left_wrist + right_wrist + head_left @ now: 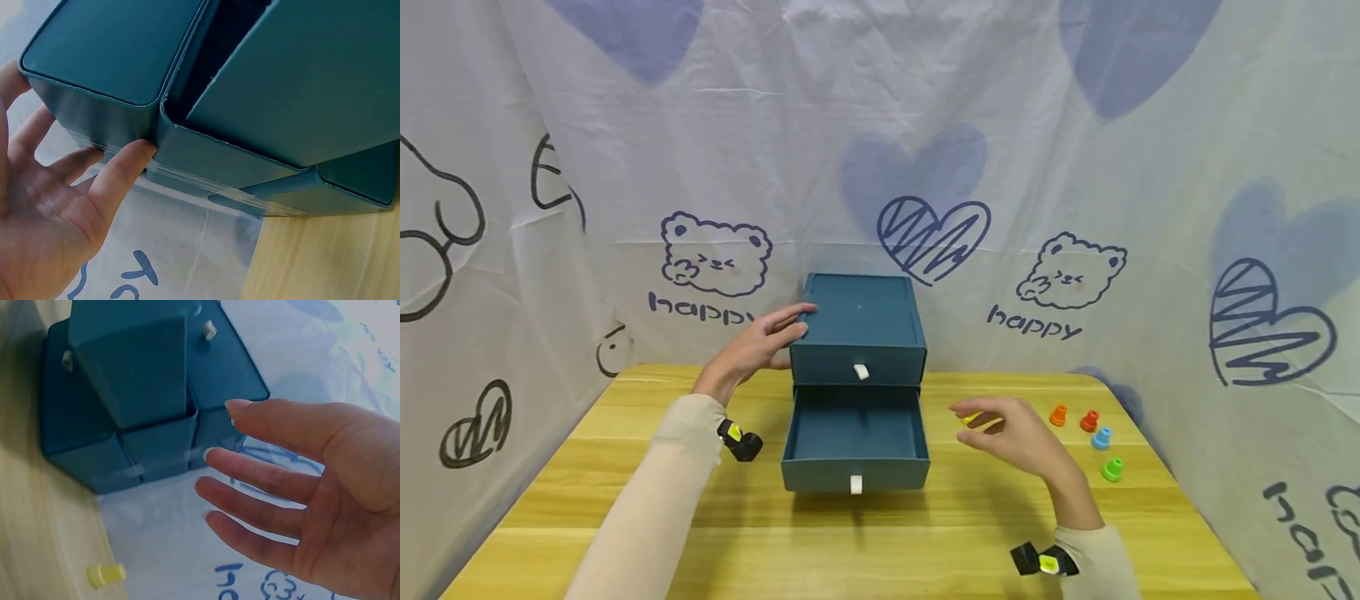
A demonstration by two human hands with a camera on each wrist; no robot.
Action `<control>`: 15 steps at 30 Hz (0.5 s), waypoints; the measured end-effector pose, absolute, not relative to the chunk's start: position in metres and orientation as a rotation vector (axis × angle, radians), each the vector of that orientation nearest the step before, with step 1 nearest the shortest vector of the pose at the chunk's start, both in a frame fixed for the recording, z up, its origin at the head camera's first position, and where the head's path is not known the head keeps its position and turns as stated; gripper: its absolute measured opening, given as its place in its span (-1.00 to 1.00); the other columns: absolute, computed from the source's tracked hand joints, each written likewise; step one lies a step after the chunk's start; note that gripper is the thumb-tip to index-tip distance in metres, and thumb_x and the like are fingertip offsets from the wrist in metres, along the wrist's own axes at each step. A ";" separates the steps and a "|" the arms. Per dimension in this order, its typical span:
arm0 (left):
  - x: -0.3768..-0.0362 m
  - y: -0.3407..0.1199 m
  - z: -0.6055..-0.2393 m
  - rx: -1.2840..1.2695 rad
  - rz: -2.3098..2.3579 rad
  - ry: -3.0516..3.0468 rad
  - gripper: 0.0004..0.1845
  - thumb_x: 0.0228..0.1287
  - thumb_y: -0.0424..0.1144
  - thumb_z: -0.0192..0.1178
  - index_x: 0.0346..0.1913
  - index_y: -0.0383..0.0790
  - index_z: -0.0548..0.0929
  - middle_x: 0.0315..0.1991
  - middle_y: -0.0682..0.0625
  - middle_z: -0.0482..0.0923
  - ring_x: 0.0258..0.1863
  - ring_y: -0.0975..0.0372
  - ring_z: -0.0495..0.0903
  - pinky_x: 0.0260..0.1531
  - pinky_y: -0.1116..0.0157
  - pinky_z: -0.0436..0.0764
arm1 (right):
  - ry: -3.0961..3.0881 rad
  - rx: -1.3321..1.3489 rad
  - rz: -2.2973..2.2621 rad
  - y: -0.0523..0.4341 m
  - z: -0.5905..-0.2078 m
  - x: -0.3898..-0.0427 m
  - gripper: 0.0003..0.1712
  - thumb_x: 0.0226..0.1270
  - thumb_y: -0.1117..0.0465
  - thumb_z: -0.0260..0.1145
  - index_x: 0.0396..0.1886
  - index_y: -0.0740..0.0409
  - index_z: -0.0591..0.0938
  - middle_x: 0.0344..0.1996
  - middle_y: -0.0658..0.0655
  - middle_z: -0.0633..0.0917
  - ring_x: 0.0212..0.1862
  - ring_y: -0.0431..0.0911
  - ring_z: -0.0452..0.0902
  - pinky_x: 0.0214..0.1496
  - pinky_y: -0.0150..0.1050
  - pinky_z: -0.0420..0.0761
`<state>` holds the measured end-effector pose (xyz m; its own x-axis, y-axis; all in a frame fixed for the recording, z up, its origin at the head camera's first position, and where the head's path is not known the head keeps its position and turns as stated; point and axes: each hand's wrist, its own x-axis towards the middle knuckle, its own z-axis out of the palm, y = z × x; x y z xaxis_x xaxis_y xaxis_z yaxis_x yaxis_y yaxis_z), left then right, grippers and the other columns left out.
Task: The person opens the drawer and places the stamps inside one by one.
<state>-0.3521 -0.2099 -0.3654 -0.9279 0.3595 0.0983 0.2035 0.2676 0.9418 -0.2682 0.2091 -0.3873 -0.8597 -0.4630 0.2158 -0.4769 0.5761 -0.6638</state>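
- Centrally, near the back edge of the wooden worktop [625, 500]: a dark teal drawer box [859, 321], two drawers high, backed against a white printed cloth [1075, 125].
- Upper drawer [857, 367] closed, white pull tab facing front; lower drawer [854, 442] pulled out toward the front edge, its inside bare as far as seen.
- Left hand [760, 342] laid against the upper left corner of the box, fingers [119, 172] straight and spread, tips touching the box's side wall; nothing gripped.
- Right hand [1011, 433] held above the worktop just right of the open drawer, fingers [250, 472] loosely spread and apart, palm facing the box; nothing pinched.
- Yellow peg [970, 419] lying on the worktop just by the right hand's fingertips, partly hidden behind them in the head view; seen apart from the hand in the right wrist view [105, 574].
- Toward the right edge, beyond the right hand: orange peg [1057, 415], red peg [1088, 421], blue peg [1101, 438] and green peg [1112, 469], standing near one another in a loose curve.
- Small black wrist devices strapped at both cream sleeves.
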 end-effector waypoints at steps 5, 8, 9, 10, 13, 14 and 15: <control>-0.353 -0.209 -0.365 0.533 1.746 2.381 -0.38 0.62 0.05 0.04 0.62 0.04 0.23 0.69 -0.17 -0.06 0.66 -0.18 -0.01 0.38 -0.35 0.36 | -2.775 0.740 1.162 0.221 -0.395 -0.276 -0.61 0.36 0.21 0.46 0.16 0.13 0.73 0.12 0.22 0.76 0.03 0.11 0.75 0.00 -0.11 0.80; -0.353 -0.209 -0.366 0.536 1.750 2.376 -0.38 0.62 0.05 0.04 0.61 0.04 0.23 0.69 -0.17 -0.06 0.66 -0.18 -0.01 0.38 -0.35 0.36 | -2.784 0.685 1.140 0.231 -0.399 -0.281 -0.61 0.37 0.22 0.45 0.17 0.15 0.73 0.15 0.24 0.75 0.05 0.14 0.73 0.01 -0.08 0.79; -0.353 -0.209 -0.366 0.539 1.750 2.374 -0.37 0.61 0.06 0.04 0.61 0.04 0.23 0.69 -0.17 -0.06 0.66 -0.18 -0.01 0.38 -0.35 0.37 | -2.785 0.665 1.127 0.235 -0.400 -0.283 -0.61 0.37 0.22 0.45 0.17 0.16 0.73 0.16 0.25 0.74 0.06 0.16 0.73 0.01 -0.07 0.79; -0.353 -0.209 -0.366 0.536 1.751 2.373 -0.38 0.61 0.06 0.04 0.61 0.05 0.23 0.69 -0.16 -0.06 0.66 -0.17 0.00 0.38 -0.35 0.37 | -2.785 0.647 1.112 0.239 -0.401 -0.285 -0.61 0.37 0.23 0.45 0.17 0.16 0.73 0.16 0.26 0.74 0.06 0.17 0.73 0.01 -0.06 0.79; -0.353 -0.210 -0.366 0.529 1.749 2.376 -0.38 0.60 0.08 0.05 0.61 0.09 0.24 0.69 -0.14 -0.06 0.66 -0.16 0.01 0.39 -0.33 0.38 | -2.785 0.610 1.064 0.253 -0.404 -0.290 -0.62 0.36 0.25 0.44 0.16 0.18 0.73 0.14 0.28 0.75 0.04 0.17 0.74 -0.02 -0.08 0.80; -0.353 -0.210 -0.366 0.532 1.748 2.378 -0.37 0.60 0.08 0.05 0.61 0.09 0.24 0.69 -0.15 -0.06 0.66 -0.16 0.01 0.39 -0.33 0.38 | -2.786 0.599 1.050 0.257 -0.405 -0.292 -0.62 0.36 0.25 0.45 0.15 0.19 0.73 0.13 0.28 0.75 0.02 0.15 0.75 -0.04 -0.09 0.80; -0.352 -0.210 -0.366 0.534 1.748 2.380 -0.37 0.60 0.08 0.05 0.61 0.09 0.24 0.69 -0.15 -0.06 0.66 -0.16 0.01 0.39 -0.33 0.38 | -2.785 0.586 1.045 0.261 -0.407 -0.293 -0.63 0.36 0.26 0.45 0.15 0.19 0.73 0.12 0.29 0.75 0.02 0.15 0.75 -0.05 -0.10 0.80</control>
